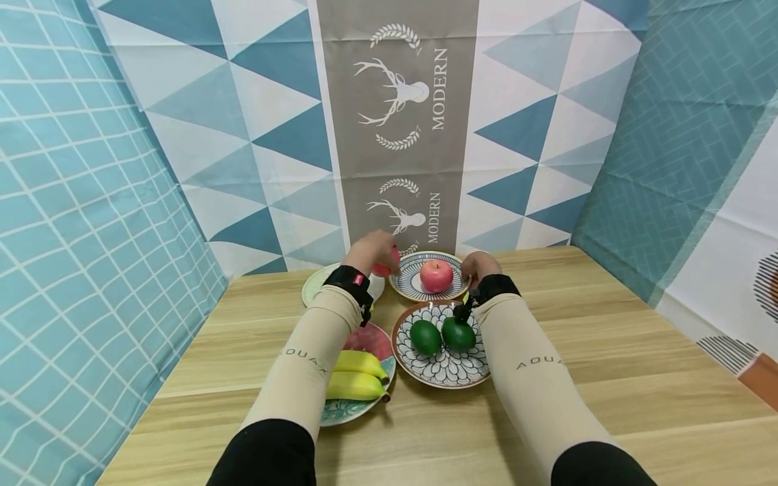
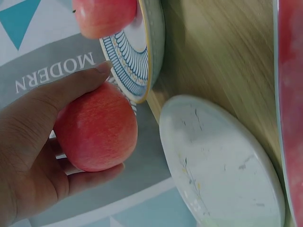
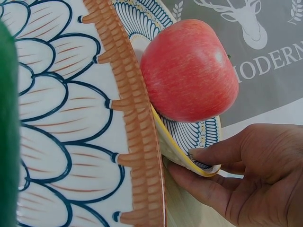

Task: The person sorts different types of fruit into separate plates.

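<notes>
My left hand (image 1: 372, 250) holds a red apple (image 2: 97, 127), thumb on one side and fingers on the other. It is above the table, between a pale plate (image 1: 313, 287) and a blue-and-white patterned plate (image 1: 402, 275) with a yellow rim. A second red apple (image 1: 436, 276) sits on that patterned plate. At the plate's right side, my right hand (image 3: 270, 175) pinches the rim between thumb and fingers. In the left wrist view, the pale plate (image 2: 213, 156) shows a thin floral print and bears nothing in the part seen.
Nearer on the wooden table (image 1: 608, 337), a brown-rimmed petal-patterned plate (image 1: 446, 374) holds two green avocados (image 1: 425, 337). To its left, a pink-and-green plate (image 1: 373, 335) carries yellow bananas (image 1: 355, 387), partly behind my left forearm. A patterned cloth backdrop (image 1: 401, 155) stands behind.
</notes>
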Tool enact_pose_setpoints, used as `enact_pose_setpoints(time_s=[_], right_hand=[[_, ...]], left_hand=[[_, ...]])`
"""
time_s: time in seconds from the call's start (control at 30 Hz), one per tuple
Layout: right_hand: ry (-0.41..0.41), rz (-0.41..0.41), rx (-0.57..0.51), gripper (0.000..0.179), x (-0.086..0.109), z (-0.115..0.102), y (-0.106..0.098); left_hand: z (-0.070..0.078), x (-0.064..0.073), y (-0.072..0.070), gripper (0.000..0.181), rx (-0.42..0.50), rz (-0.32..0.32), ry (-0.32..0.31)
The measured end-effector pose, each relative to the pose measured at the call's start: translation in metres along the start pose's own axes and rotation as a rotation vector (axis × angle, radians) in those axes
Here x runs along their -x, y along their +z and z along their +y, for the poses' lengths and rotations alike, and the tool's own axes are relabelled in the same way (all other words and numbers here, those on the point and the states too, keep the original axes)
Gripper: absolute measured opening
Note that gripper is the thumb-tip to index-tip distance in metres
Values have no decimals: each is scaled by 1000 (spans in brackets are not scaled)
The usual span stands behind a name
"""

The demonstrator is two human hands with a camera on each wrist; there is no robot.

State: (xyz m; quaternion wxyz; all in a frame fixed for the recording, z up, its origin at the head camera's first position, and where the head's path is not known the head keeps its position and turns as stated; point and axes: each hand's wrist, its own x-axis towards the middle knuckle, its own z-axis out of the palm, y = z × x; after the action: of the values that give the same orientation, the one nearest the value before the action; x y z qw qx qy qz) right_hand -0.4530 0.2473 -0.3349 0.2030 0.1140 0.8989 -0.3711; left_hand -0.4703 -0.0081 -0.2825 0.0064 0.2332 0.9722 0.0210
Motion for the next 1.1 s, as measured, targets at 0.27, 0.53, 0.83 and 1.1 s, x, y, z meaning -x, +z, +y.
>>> enact_pose_setpoints(time_s=[0.27, 0.53, 0.83, 1.1], right_hand=[[3, -15, -33, 29, -2, 1, -2], [-1, -9, -16, 27, -2, 0, -1], [1, 9, -31, 28, -2, -2, -2], [-7, 11, -13, 27, 2, -2, 1]], left_hand=[[16, -10, 10, 61, -24, -12, 32], [25, -15, 16, 65, -19, -36, 76], [34, -19, 25, 57, -5, -52, 66], [36, -20, 32, 54, 18, -60, 44]])
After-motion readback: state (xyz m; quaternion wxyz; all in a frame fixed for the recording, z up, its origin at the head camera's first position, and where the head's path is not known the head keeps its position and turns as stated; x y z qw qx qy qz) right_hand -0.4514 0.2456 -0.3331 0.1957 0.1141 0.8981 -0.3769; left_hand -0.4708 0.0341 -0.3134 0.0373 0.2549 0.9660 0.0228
